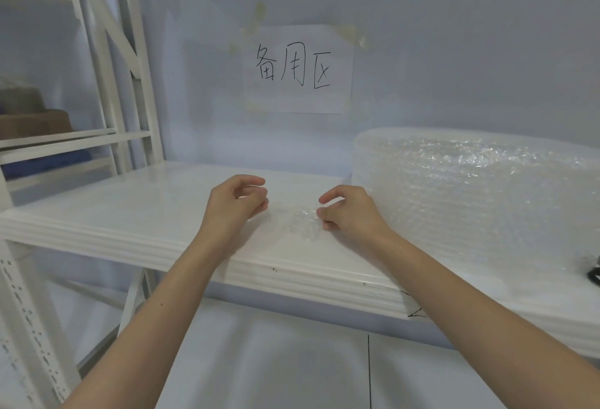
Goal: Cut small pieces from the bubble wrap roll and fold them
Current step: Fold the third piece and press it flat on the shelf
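A small clear piece of bubble wrap [300,222] lies flat on the white shelf board [136,214], between my two hands. My left hand [235,202] hovers at its left edge with fingers curled and apart, holding nothing I can make out. At the piece's right edge my right hand [349,210] has its fingertips on or pinching the wrap; the grip itself is hard to see. The big bubble wrap roll [470,201] lies on its side on the shelf, right beside my right hand.
A paper sign with handwritten characters [298,69] is taped to the wall behind. White metal shelving [107,90] with brown boxes stands at the left. A dark object [594,274] shows at the right edge, by the roll.
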`<state>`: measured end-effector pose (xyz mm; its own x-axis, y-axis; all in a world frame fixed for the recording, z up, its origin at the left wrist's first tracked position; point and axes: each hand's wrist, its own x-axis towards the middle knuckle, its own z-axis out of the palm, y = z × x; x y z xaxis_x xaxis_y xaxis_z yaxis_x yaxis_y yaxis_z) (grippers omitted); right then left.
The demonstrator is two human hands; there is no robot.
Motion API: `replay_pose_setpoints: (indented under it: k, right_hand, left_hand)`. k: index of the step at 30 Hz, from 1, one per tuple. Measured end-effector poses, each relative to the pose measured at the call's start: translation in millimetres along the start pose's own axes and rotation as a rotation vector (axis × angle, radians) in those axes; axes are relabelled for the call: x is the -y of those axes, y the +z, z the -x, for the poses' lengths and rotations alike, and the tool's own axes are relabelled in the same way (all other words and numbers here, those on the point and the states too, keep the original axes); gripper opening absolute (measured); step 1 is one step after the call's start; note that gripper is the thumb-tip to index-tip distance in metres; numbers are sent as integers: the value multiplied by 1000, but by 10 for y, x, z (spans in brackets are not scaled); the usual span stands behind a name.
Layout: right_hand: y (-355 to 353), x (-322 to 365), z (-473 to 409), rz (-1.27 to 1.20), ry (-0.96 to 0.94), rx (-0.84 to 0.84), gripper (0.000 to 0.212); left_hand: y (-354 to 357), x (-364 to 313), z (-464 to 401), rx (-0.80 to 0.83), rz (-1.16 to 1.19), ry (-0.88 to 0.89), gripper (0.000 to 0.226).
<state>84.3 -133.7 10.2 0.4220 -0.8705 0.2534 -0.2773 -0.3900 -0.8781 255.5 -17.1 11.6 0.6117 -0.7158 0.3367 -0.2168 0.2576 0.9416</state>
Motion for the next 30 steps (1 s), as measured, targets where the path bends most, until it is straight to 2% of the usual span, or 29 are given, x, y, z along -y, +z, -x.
replay_pose_setpoints:
  k: [9,16,20,23,30]
  right_hand:
    - [138,-37,-191,128,-5,0,17]
    - [175,-57,-213,316,-116,31,19]
    - [190,-90,-228,376,-138,17,33]
    - [186,-97,-224,354,-130,40,39]
    - [159,-90,-206,279,-216,33,36]
  left_hand:
    - [-34,90,-34,22,-60,30,20]
    - [-40,105,-38,13,-111,53,30]
    - [-25,122,-29,-2,-186,86,32]
    - [-16,135,-18,-5,-222,134,31]
    - [-13,140,-35,29,-236,146,30]
